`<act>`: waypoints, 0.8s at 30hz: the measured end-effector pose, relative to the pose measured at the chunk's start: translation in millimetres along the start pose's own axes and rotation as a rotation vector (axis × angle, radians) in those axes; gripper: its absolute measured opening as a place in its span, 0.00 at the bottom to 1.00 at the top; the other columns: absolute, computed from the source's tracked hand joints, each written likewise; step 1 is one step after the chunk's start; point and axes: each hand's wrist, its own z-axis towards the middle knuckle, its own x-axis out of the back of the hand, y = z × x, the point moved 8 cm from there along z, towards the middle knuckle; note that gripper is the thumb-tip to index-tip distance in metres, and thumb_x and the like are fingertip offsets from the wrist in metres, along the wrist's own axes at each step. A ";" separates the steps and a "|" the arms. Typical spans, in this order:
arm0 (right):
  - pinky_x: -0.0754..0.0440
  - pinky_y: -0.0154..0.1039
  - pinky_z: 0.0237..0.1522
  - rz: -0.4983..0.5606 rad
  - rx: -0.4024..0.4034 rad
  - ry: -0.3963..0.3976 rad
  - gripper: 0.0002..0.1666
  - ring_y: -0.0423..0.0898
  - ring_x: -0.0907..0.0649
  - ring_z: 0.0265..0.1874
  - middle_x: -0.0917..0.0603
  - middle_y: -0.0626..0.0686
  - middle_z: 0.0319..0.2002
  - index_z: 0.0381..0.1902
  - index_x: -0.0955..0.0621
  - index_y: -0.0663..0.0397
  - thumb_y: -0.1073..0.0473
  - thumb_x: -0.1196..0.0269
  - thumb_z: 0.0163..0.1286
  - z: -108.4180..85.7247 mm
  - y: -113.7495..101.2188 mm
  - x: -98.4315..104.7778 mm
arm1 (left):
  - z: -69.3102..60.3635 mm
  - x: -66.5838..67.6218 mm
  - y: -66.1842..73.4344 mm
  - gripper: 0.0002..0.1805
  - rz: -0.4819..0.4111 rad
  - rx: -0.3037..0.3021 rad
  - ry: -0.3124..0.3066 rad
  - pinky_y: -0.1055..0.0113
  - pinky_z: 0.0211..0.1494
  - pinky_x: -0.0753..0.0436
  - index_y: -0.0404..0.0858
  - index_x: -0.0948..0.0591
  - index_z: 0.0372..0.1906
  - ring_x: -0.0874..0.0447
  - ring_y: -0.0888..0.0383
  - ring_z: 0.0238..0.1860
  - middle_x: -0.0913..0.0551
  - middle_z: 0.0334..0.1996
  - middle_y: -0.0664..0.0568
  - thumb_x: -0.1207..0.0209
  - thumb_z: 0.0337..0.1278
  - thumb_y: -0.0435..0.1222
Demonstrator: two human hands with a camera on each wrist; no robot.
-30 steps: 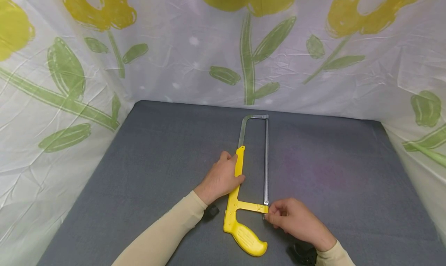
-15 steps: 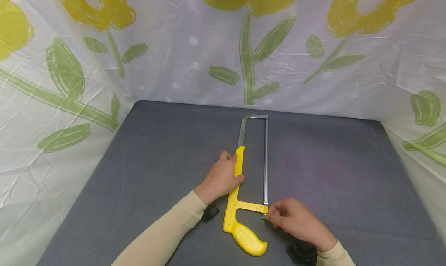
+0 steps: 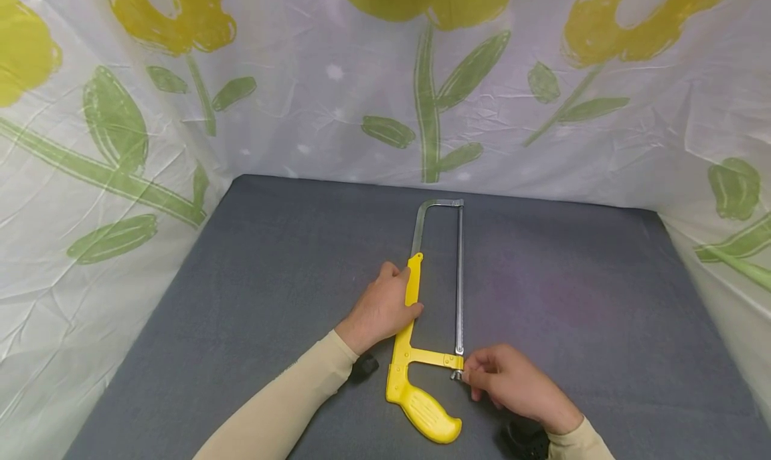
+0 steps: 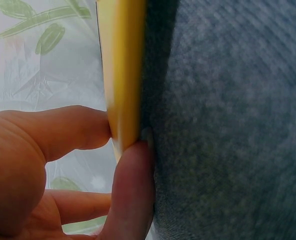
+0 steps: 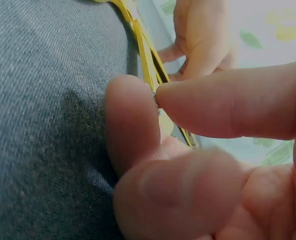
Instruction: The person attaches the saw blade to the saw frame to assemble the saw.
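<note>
A hacksaw [image 3: 398, 381] with a yellow frame and handle lies flat on the dark grey cloth, its blade [image 3: 460, 279] on the right. My left hand [image 3: 381, 307] grips the yellow frame above the handle, thumb on the inner side. In the left wrist view, fingers and thumb pinch the yellow bar [image 4: 127, 70]. At the blade's near end, a small metal wing nut [image 3: 456, 375] sticks out below the yellow crosspiece. My right hand [image 3: 512, 383] has its curled fingertips at this nut. In the right wrist view, the fingertips mostly hide it.
Grey cloth [image 3: 289, 259] covers the table. White sheeting [image 3: 289, 112] printed with yellow flowers and green leaves stands round its back and sides. Dark devices show under the left wrist [image 3: 364, 366] and at the right wrist [image 3: 523, 438].
My right fingertips have shifted slightly at the wing nut, which shows more and at a different angle than a second ago. The left hand and the hacksaw stay in place.
</note>
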 end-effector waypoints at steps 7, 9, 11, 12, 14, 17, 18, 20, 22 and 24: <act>0.35 0.32 0.23 -0.018 -0.010 0.006 0.10 0.38 0.28 0.18 0.14 0.50 0.23 0.35 0.13 0.59 0.60 0.36 0.76 -0.2 -0.8 -0.1 | 0.2 -0.3 -0.1 0.45 -0.008 -0.005 -0.002 0.71 0.32 0.20 0.32 0.32 0.82 0.21 0.57 0.35 0.26 0.65 0.39 0.27 0.67 0.44; 0.35 0.32 0.26 -0.034 -0.004 0.010 0.10 0.38 0.26 0.20 0.14 0.50 0.23 0.34 0.13 0.58 0.61 0.36 0.76 -0.2 -2.2 0.1 | 0.1 -0.3 -0.1 0.45 -0.011 -0.007 -0.002 0.71 0.32 0.20 0.31 0.32 0.82 0.21 0.57 0.35 0.26 0.65 0.39 0.27 0.67 0.44; 0.34 0.32 0.27 -0.040 -0.008 0.014 0.10 0.39 0.25 0.22 0.14 0.50 0.23 0.34 0.12 0.58 0.60 0.36 0.75 -0.3 -2.4 0.4 | 0.2 -0.6 -0.1 0.45 -0.011 -0.007 -0.003 0.71 0.32 0.20 0.32 0.32 0.81 0.21 0.57 0.35 0.26 0.65 0.39 0.27 0.67 0.44; 0.34 0.32 0.27 -0.043 -0.008 0.016 0.10 0.39 0.25 0.22 0.14 0.50 0.23 0.34 0.12 0.58 0.60 0.35 0.75 -0.4 -2.5 0.5 | 0.2 -0.8 0.0 0.45 -0.012 -0.005 -0.004 0.71 0.32 0.20 0.32 0.32 0.81 0.21 0.57 0.35 0.26 0.65 0.39 0.27 0.67 0.44; 0.34 0.32 0.26 -0.049 -0.002 0.020 0.10 0.38 0.25 0.22 0.14 0.49 0.23 0.34 0.12 0.57 0.59 0.35 0.76 -0.8 -2.8 1.1 | 0.5 -1.2 0.1 0.45 -0.009 -0.001 -0.006 0.70 0.32 0.20 0.32 0.32 0.82 0.21 0.57 0.35 0.26 0.65 0.39 0.27 0.67 0.44; 0.34 0.32 0.24 -0.060 0.004 0.024 0.11 0.37 0.26 0.20 0.15 0.48 0.23 0.35 0.11 0.56 0.58 0.36 0.77 -1.9 -2.3 3.3 | 1.1 -1.5 0.7 0.45 -0.005 0.005 -0.008 0.70 0.33 0.20 0.33 0.32 0.82 0.20 0.57 0.36 0.26 0.66 0.40 0.27 0.67 0.45; 0.34 0.32 0.23 -0.065 0.002 0.025 0.12 0.37 0.27 0.18 0.15 0.48 0.23 0.36 0.11 0.55 0.57 0.36 0.77 -2.5 -2.0 4.6 | 1.2 -1.4 0.9 0.45 -0.007 0.005 -0.009 0.70 0.33 0.19 0.33 0.32 0.82 0.20 0.57 0.36 0.26 0.66 0.40 0.27 0.67 0.45; 0.34 0.33 0.20 -0.074 -0.011 0.030 0.13 0.37 0.29 0.16 0.15 0.48 0.23 0.36 0.11 0.53 0.54 0.36 0.79 -3.3 -0.9 8.0 | 1.2 -1.0 1.3 0.45 -0.011 -0.002 -0.008 0.69 0.34 0.19 0.32 0.32 0.82 0.20 0.57 0.37 0.26 0.66 0.40 0.27 0.67 0.45; 0.34 0.33 0.19 -0.102 -0.029 0.042 0.16 0.38 0.31 0.14 0.16 0.47 0.22 0.34 0.11 0.51 0.51 0.36 0.79 -3.3 0.4 12.7 | 1.0 -0.2 0.5 0.45 -0.023 -0.008 -0.008 0.68 0.36 0.19 0.32 0.32 0.82 0.21 0.56 0.37 0.26 0.65 0.39 0.28 0.67 0.45; 0.34 0.34 0.19 -0.138 -0.044 0.066 0.18 0.38 0.31 0.15 0.17 0.47 0.22 0.32 0.12 0.50 0.47 0.35 0.79 -3.0 0.8 18.1 | 0.8 0.2 -1.8 0.45 -0.033 -0.011 -0.009 0.67 0.37 0.18 0.31 0.33 0.82 0.21 0.55 0.38 0.26 0.65 0.39 0.28 0.67 0.45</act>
